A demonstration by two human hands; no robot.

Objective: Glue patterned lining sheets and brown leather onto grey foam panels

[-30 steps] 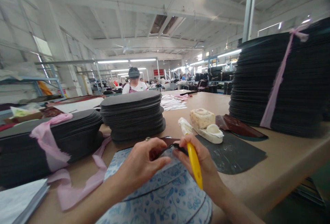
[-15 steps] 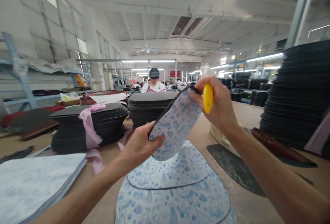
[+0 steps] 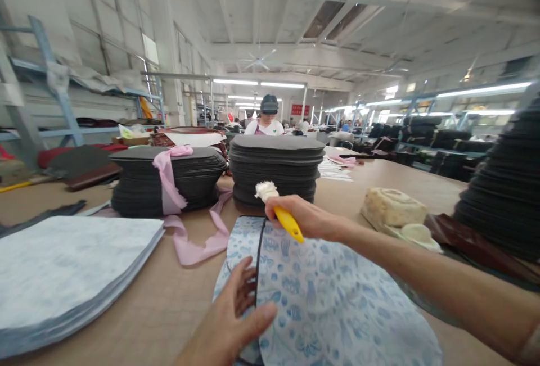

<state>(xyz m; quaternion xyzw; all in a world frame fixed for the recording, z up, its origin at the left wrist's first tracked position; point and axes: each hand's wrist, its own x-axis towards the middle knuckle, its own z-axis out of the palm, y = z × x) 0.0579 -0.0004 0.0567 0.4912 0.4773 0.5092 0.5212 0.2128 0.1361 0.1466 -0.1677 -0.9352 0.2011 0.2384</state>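
Observation:
In my right hand [image 3: 306,217] is a brush [image 3: 288,224] with a yellow handle and white bristles pointing away from me. That hand is closed around it, above the far end of a white panel [image 3: 333,293] with blue print. The panel lies in front of me, over other printed pieces [image 3: 243,236] that show on its left. A dark edge runs along the panel's left side. My left hand [image 3: 230,315] is beside this edge, fingers spread and thumb apart over the print. Whether its fingertips touch the panel, I cannot tell.
Dark stacked sheets [image 3: 276,169] stand behind the panel, and another stack [image 3: 194,177] is tied with pink cloth [image 3: 169,180]. Pale printed sheets [image 3: 76,265] lie at left. A yellowish block [image 3: 394,207] and a tall dark stack [image 3: 493,186] are at right. A person [image 3: 265,118] is beyond.
Both hands held up a small printed piece; now neither does. My right hand has moved left and down with the brush, and my left hand has opened lower down. The view has shifted.

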